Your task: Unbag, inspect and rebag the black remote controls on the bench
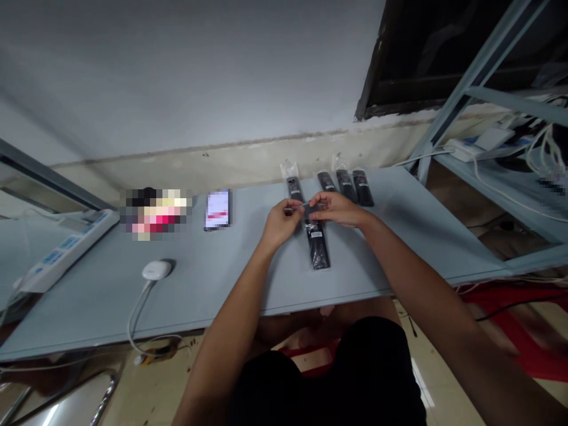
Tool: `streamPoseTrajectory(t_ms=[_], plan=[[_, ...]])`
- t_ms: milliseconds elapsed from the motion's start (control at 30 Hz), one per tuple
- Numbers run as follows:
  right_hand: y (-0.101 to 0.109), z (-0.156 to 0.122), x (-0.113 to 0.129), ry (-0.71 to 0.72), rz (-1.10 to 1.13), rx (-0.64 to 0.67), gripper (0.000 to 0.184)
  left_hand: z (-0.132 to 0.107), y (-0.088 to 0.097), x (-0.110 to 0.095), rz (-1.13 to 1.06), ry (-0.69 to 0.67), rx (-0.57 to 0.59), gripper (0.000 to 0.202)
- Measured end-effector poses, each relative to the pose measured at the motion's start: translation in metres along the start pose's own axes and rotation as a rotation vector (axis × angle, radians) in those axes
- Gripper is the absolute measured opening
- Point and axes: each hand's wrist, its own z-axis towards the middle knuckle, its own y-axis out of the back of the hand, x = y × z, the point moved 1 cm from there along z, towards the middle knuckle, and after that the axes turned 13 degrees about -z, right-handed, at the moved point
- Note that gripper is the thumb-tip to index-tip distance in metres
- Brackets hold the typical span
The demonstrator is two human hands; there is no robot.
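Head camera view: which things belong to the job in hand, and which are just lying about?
Job: left hand, right hand, small grey strip between them, black remote controls in clear bags.
Lying about: smartphone, white corded puck, power strip.

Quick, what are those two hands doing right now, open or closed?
Left hand: closed, pinching a thin grey strip.
Right hand: closed, pinching the other end of the same strip.
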Motion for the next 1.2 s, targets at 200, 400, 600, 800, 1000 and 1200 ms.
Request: streamPoseTrajectory(t_ms=[200, 400, 600, 800, 1000, 1200], plan=[[0.019, 0.013, -0.018, 0.065, -0.346, -0.425, 0.025, -0.004, 0.003, 0.004, 0.531, -0.308, 0.109, 0.052], [0.033, 0.040, -0.014, 0.200, -0.567, -0.578, 0.010, -0.016, -0.002, -0.006, 0.836, -0.160, 0.199, 0.053], [0.038, 0.085, -0.006, 0.083, -0.802, -0.581, 0.009, -0.011, 0.006, -0.009, 0.795, -0.116, 0.080, 0.044], [0.034, 0.089, 0.003, -0.017, -1.076, -0.389, 0.025, -0.005, 0.013, -0.003, 0.703, -0.146, -0.025, 0.025], [0.010, 0.054, 0.022, -0.034, -1.247, -0.388, 0.049, -0.004, 0.009, -0.003, 0.726, -0.106, -0.106, 0.032], [-0.004, 0.028, 0.012, -0.138, -1.260, -0.219, 0.063, -0.001, 0.009, 0.002, 0.755, -0.083, -0.140, 0.023]])
